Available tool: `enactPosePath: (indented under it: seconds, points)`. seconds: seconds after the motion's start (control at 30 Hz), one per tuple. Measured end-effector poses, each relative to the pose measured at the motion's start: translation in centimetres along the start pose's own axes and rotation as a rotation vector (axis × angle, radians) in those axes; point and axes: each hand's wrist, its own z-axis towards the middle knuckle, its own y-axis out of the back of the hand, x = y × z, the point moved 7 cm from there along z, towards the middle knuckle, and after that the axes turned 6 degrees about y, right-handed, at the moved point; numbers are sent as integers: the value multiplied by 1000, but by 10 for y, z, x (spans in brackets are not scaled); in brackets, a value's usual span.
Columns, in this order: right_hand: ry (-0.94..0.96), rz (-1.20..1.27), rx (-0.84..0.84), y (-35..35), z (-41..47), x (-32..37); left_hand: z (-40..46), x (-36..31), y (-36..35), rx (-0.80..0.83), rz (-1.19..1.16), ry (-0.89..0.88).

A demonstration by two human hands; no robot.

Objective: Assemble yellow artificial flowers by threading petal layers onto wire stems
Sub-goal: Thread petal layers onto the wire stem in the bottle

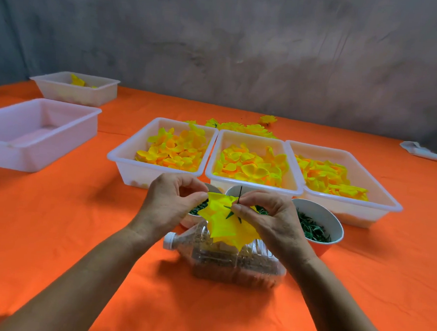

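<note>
While above a lying plastic bottle [232, 263]: left hand [170, 206] pinching yellow petal layer [224, 224] edge, right hand [268, 217] pinching dark wire stem [240, 194] through it, near 3 petal trays [253, 162].

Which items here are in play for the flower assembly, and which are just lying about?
In play:
left hand and right hand pinching the yellow flower on its wire stem
three petal trays
bowls of green parts

Lying about:
empty tray
plastic bottle
white cloth
</note>
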Motion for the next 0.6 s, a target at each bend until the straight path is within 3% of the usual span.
enactPosePath:
  seconds: [0.27,0.43,0.5,0.6]
  points:
    - [2,93,21,1,9,3,-4,26,-20,161,118,104]
    - [49,93,-21,8,15,15,-18,23,-43,365,-9,55]
    - [61,74,-28,9,17,19,-18,20,-47,354,-78,14]
    - [54,73,-29,10,19,23,-6,34,-44,200,-162,71]
